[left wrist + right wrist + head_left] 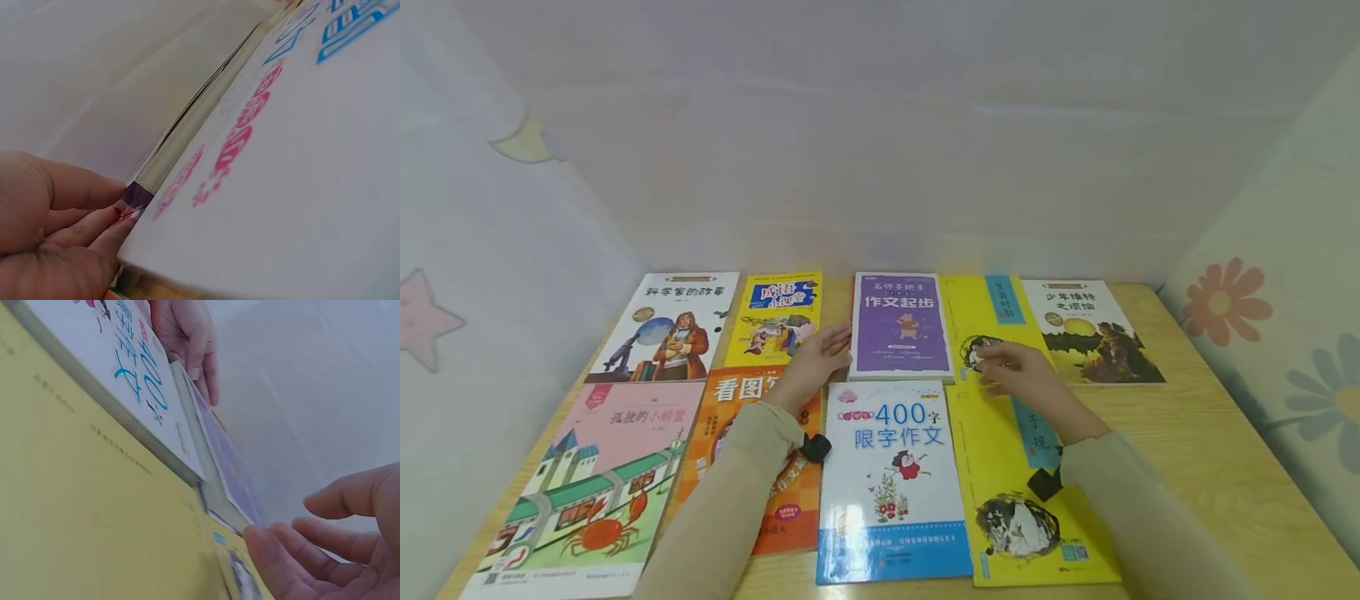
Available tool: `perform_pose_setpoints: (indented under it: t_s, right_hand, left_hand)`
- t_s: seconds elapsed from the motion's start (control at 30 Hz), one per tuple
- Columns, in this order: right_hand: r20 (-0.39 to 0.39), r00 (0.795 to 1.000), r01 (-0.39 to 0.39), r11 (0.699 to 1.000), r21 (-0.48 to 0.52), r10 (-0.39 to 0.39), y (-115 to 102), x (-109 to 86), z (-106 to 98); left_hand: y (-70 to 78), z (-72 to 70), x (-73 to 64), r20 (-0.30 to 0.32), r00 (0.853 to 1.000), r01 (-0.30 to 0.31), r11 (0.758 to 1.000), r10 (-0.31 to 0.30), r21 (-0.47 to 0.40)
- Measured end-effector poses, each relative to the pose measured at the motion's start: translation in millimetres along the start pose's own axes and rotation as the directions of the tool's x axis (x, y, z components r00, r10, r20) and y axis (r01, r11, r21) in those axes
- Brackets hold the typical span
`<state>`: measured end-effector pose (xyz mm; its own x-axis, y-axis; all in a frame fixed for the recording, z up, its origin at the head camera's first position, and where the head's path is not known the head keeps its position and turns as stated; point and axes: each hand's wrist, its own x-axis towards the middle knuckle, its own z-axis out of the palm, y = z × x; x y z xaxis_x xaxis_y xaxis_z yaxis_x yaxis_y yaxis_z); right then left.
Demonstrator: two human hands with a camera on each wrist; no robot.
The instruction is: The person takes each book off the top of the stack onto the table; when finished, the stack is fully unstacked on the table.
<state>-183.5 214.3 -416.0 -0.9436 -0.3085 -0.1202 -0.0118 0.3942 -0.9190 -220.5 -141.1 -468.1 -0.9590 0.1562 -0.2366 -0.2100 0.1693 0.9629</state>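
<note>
A purple-covered book point(901, 321) lies in the back row, with a thin red edge showing at its left side. My left hand point(822, 358) is at the left edge of this book, its fingers fairly straight. In the left wrist view, the thumb point(87, 187) touches the book's purple corner. To the right, my right hand point(1018, 371) hovers over the lower part of a yellow book point(973, 304), thumb and fingers apart and lightly bent. The right wrist view shows nothing between those fingers, with the fingertips point(262, 540) near the purple book's corner.
A white-and-blue book point(891, 483) and another yellow book point(1000, 467) lie in front. On the left are an orange book point(797, 508), a pink crab book point(625, 467), a yellow idiom book point(775, 321) and a scientist book point(677, 333). Another book point(1097, 333) lies back right.
</note>
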Motion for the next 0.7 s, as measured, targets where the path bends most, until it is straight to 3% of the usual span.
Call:
perform_pose_setpoints:
  t_s: [0.13,0.27,0.5,0.6,0.7]
  right_hand:
    - [-0.025,0.996,-0.08,0.993,0.083,0.082,-1.9,21.5,17.7]
    - [-0.065,0.984,-0.162,0.985,0.061,0.166,-5.0,33.7,30.4]
    - [-0.096,0.974,-0.207,0.978,-0.026,0.204,-12.2,38.6,40.0]
    - [-0.092,0.963,-0.256,0.967,0.003,0.255,-15.7,39.0,41.3]
    - [-0.048,0.954,-0.289,0.948,0.131,0.297,-17.5,41.3,41.2]
  left_hand:
    - [1.0,0.0,-0.7,0.005,1.0,-0.005,1.0,0.005,-0.001]
    - [0.9,1.5,0.2,0.004,1.0,-0.03,1.0,0.03,0.001]
    - [1.8,2.5,0.6,0.003,1.0,-0.031,0.999,0.031,0.014]
    - [2.1,1.9,0.6,0.007,1.0,-0.026,1.0,0.026,0.014]
    - [2.0,1.1,0.4,0.003,1.0,-0.02,1.0,0.02,0.016]
